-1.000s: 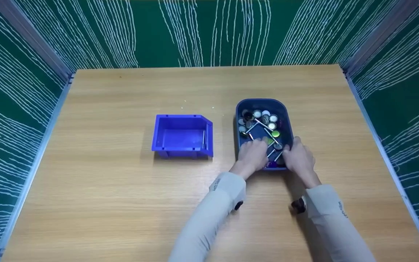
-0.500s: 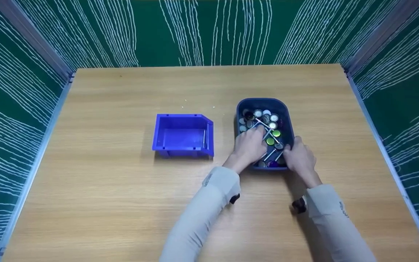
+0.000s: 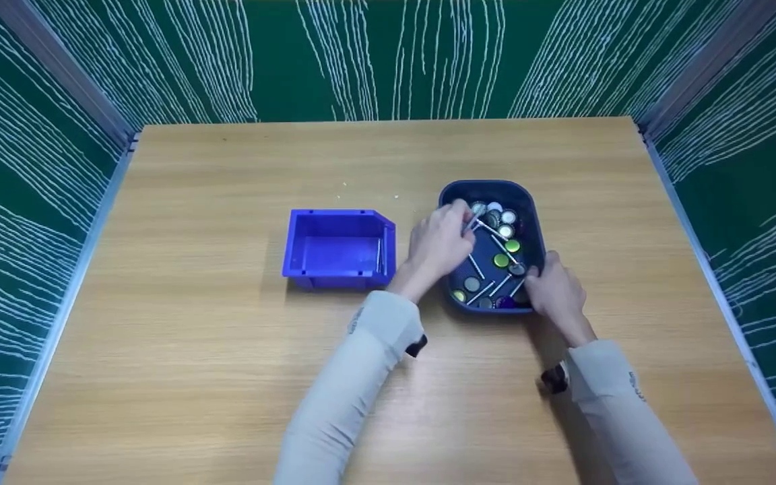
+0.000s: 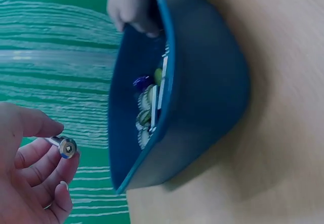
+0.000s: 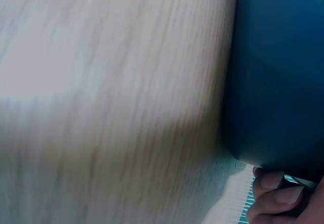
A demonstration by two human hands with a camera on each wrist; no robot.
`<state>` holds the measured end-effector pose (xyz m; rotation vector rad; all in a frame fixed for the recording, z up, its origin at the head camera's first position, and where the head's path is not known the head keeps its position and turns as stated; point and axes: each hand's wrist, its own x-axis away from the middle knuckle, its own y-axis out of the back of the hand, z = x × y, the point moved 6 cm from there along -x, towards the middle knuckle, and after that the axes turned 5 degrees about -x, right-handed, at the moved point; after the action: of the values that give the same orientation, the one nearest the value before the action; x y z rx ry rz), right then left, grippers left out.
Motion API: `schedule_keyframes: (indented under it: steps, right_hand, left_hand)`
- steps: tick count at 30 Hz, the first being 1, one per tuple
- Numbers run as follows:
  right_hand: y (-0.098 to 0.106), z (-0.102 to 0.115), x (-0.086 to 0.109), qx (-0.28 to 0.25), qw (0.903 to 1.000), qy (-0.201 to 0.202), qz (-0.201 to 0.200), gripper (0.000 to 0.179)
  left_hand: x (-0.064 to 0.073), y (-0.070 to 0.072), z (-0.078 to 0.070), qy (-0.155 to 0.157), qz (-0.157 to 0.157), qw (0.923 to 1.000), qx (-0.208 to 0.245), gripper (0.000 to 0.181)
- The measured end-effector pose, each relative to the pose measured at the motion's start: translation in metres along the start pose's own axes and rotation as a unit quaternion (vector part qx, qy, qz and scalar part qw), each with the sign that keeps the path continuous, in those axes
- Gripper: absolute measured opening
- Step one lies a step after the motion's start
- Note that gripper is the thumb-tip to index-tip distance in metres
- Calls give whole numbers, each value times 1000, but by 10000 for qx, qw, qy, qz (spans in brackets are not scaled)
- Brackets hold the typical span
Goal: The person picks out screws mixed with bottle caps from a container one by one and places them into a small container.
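Moved: left grip (image 3: 438, 242) has slid off the middle of the dark blue tray (image 3: 489, 311) to its left rim over the last half second, uncovering more bolts (image 3: 481, 293) and caps (image 3: 471, 284) down the near-left end.
Sleeves (image 3: 341, 391): pale, closest to me, running in over the surface (image 3: 192, 323).
Right grip (image 3: 555, 289): fingers bent over the tray's right wall, near its near end; looks like it's steadying the thing.
Tray mix: bolts and bottle caps jumbled loose.
Bin: purple-blue bin (image 3: 334, 273) left of the tray, thin metal piece (image 3: 379, 256) along its right side.
Left grip again: thumb and fingertips pinched together on one bolt, other fingers loosely bent.
Held bolt (image 4: 67, 148): up by the tray's far-left corner, socket head toward my left wrist cam.
Handling: stiff, fairly light I reckon, tough but probably slick; I'd pinch mid-shank, clear of the head.
Backdrop: green wall (image 3: 280, 67), white squiggly lines.
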<state>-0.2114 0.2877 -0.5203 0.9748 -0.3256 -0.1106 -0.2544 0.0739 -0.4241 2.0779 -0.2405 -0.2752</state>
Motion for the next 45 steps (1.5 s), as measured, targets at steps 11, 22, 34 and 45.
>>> schedule_keyframes:
  steps: [11,22,34,45]
  right_hand:
    - [0,-1,0,1,9999,-80,80,43]
    - [-3,0,2,-8,9999,-77,93,42]
    - [-2,-1,-1,-7,9998,-126,154,44]
    - [-1,-2,-1,-5,9997,-167,173,44]
  left_hand:
    - [3,38,46,361,-392,9968,594,16]
    - [18,59,97,664,-567,9940,654,18]
    - [27,65,133,964,-37,9953,-48,18]
    - [34,46,151,1083,689,9849,-1165,10]
